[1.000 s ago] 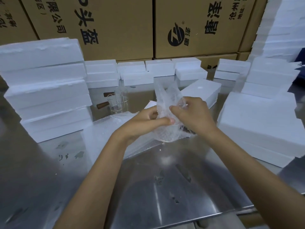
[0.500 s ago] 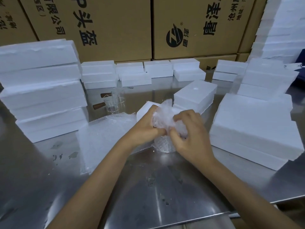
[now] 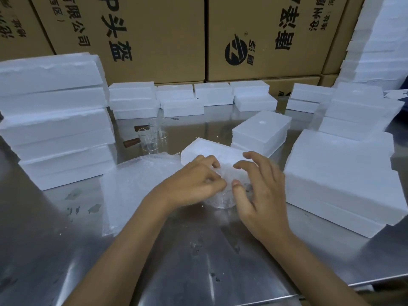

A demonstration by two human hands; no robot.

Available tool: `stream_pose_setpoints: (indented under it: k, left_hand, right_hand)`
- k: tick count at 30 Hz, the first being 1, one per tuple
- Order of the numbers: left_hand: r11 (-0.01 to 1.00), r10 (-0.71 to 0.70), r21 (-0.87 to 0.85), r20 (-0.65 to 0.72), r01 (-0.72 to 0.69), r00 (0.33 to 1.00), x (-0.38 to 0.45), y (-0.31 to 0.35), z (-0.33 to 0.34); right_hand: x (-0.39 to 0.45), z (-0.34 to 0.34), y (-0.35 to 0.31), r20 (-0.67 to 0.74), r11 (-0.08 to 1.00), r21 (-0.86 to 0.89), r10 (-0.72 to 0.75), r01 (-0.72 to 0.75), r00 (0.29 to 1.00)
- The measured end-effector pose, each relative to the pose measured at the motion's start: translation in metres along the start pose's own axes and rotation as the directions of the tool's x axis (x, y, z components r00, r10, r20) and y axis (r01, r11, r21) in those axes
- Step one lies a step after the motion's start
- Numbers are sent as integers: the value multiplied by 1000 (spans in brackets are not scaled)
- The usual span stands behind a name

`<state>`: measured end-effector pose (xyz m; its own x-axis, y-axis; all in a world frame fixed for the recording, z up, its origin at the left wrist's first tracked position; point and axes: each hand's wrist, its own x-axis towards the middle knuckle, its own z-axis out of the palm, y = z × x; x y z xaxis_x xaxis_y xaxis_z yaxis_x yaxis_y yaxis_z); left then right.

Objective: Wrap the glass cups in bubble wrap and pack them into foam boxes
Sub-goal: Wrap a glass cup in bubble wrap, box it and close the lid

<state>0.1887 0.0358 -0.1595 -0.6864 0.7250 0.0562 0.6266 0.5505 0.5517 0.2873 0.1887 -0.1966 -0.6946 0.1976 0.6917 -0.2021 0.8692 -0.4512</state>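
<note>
Lowered since a second ago, the wrapped cup (image 3: 225, 191) now sits on the steel table (image 3: 198, 261) instead of being held up. Left hand (image 3: 194, 184) curls round the bubble wrap; right hand (image 3: 258, 191) has loosened, fingers spread and only touching it. With that side let go, the wrap could spring open (the cup might roll). A foam box (image 3: 212, 151) lies just beyond; 2 bare glasses (image 3: 154, 140) stand farther left. Foam stacks (image 3: 342, 177) crowd right and left, so free room is toward the near edge.
</note>
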Motion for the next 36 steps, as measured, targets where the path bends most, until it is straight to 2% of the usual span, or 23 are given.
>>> stream_pose_setpoints:
  k: [3, 5, 7, 9, 11, 13, 15, 17, 18, 21, 24, 26, 28, 30, 34, 36]
  left_hand:
    - [998, 28, 50, -77, -24, 997, 0, 8, 1]
    - [997, 70, -24, -170, -76, 983, -3, 10, -3]
    - [991, 74, -98, -175, -92, 982, -5, 9, -7]
    - [996, 29, -79, -80, -36, 996, -6, 7, -6]
    - [997, -39, -63, 13, 40, 999, -5, 7, -1]
    - [996, -63, -55, 36, 65, 997, -4, 10, 4]
    - [999, -32, 7, 4, 32, 999, -3, 9, 8]
    - [999, -25, 42, -51, 27, 998, -4, 7, 5]
    - [999, -34, 1, -73, 34, 997, -6, 6, -1]
    - [970, -77, -242, -186, 30, 980, -10, -1, -32]
    - [908, -185, -420, -417, -9, 890, -8, -14, -45]
    - [902, -224, -429, -544, -39, 808, -3, -15, -40]
    - [926, -192, -372, -616, -67, 764, 0, -14, -31]
    - [953, -137, -296, -620, -69, 772, 3, -14, -24]
    - [989, -92, -147, -493, 21, 865, 7, -22, -12]
    - [994, -92, -87, -453, 58, 887, 8, -27, -9]
  right_hand:
    - [1, 2, 2, 128, 997, -69, -19, 28, 992]
    - [2, 6, 2, 218, 991, -118, -29, 56, 976]
    - [3, 7, 1, 239, 992, -114, -24, 52, 971]
    - [3, 6, 2, 188, 996, -80, -33, 49, 982]
    - [3, 3, 4, 68, 1000, -10, -27, 27, 997]
    - [4, 1, 7, -57, 994, 104, 32, -26, 998]
    - [5, 2, 10, -93, 974, 208, 110, -88, 990]
    - [7, 4, 12, -15, 938, 287, 207, -195, 978]
    - [8, 5, 12, 28, 910, 328, 259, -254, 965]
    - [11, 7, 14, 88, 852, 377, 359, -364, 929]
    - [11, 9, 21, 155, 897, 251, 334, -364, 930]
    - [11, 10, 24, 181, 941, 125, 290, -315, 940]
    - [11, 10, 24, 204, 950, 108, 268, -294, 941]
    - [11, 9, 22, 212, 938, 147, 281, -315, 936]
    - [9, 8, 21, 215, 935, 151, 287, -322, 933]
    - [9, 8, 21, 221, 934, 143, 293, -328, 930]
